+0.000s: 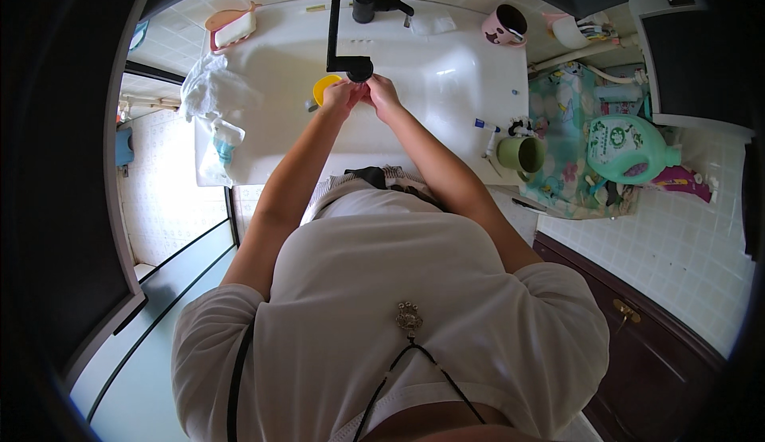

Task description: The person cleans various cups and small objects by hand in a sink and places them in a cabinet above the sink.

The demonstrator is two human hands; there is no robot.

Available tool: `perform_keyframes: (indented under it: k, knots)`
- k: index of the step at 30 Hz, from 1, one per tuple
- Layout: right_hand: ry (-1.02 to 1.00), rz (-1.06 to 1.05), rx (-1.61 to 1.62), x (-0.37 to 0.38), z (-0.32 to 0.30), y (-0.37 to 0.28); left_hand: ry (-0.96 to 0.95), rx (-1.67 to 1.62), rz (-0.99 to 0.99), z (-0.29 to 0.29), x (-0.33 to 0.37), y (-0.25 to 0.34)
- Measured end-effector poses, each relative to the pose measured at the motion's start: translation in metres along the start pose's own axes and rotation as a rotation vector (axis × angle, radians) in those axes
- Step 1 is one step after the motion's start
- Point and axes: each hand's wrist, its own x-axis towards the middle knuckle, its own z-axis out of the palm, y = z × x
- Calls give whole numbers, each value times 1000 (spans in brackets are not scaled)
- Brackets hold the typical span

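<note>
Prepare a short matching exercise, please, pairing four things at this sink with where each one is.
Things:
1. Black faucet
2. Round yellow item
3. Pink mug
4. White cloth

Places:
A. At the far right corner of the sink
B. Just beside the left hand, on its outer side
C. Along the sink's left side
D. Reaching out with its spout over the left hand and right hand

Right pairs: 1-D, 2-B, 3-A, 4-C.
</note>
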Motion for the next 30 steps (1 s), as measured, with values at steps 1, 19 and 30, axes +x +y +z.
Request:
perform_keyframes:
  k: [1, 19, 30]
  knots:
    - [10, -45, -26, -3, 2, -2, -7, -19, -9, 2, -1, -1]
    - [152, -250, -287, 2, 6, 6, -84, -25, 31, -4, -16, 3]
    - [82, -182, -96, -10, 14, -2, -68, 51, 21, -4, -14, 5]
